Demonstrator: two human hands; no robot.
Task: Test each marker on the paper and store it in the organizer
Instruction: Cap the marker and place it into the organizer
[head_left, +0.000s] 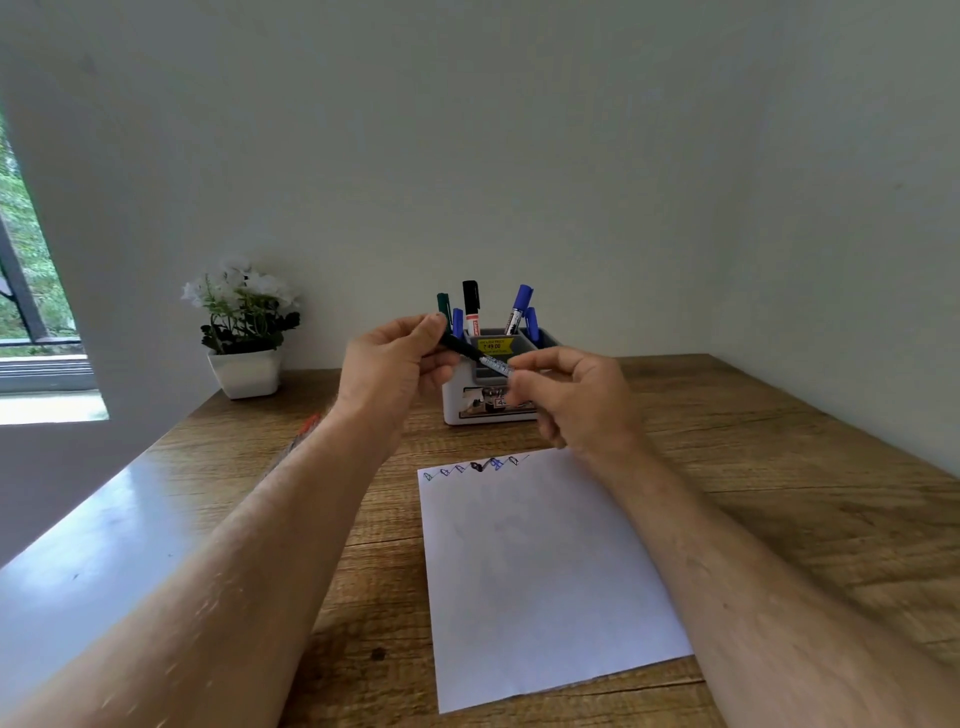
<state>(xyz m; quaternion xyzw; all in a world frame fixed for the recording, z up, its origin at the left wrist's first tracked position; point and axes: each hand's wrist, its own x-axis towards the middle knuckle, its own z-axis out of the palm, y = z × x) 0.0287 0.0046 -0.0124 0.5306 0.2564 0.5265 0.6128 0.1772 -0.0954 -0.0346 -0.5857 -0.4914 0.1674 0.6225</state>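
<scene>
A black-capped marker (475, 357) is held in the air between two bare hands, tilted down to the right, just in front of the organizer (491, 387). The left hand (392, 366) is closed around the capped end; the right hand (569, 397) is pinched on the pale barrel end. The white and grey organizer is set near the table's far edge, by the wall, with a green marker (443, 304), a black marker (470, 304) and blue markers (521, 306) standing in it. The paper (540, 571) is laid flat between the forearms, small scribbles (475, 466) along its far edge, its near edge close to the table's front. Bare wooden table (779, 467) is seen right of the paper. A potted white flower (244, 332) is placed at the far left corner.
</scene>
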